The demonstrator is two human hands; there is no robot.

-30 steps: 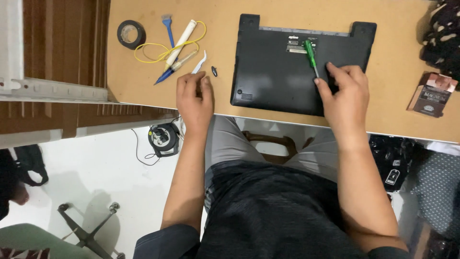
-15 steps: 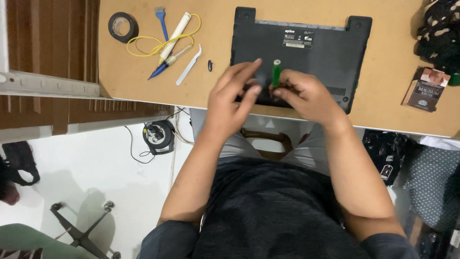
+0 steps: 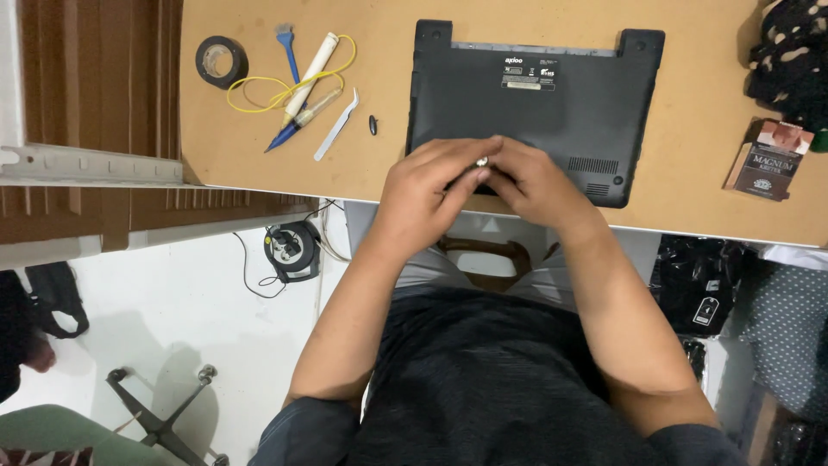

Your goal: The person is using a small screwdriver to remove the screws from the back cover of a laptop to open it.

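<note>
head view: upturned black laptop base (image 3: pixel 535 95) lies on the tabletop (image 3: pixel 690 198). left hand (image 3: pixel 427 194) and right hand (image 3: pixel 535 185) meet over the base's near edge, fingers curled together around a small silvery tip (image 3: pixel 483 161). tweezers (image 3: pixel 336 136), black tape roll (image 3: pixel 221 61) lie left of base.

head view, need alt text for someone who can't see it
Both hands, left hand and right hand, meet over the near edge of an upturned black laptop on a brown desk, pinching something small. Tape roll and tweezers lie left.
</note>
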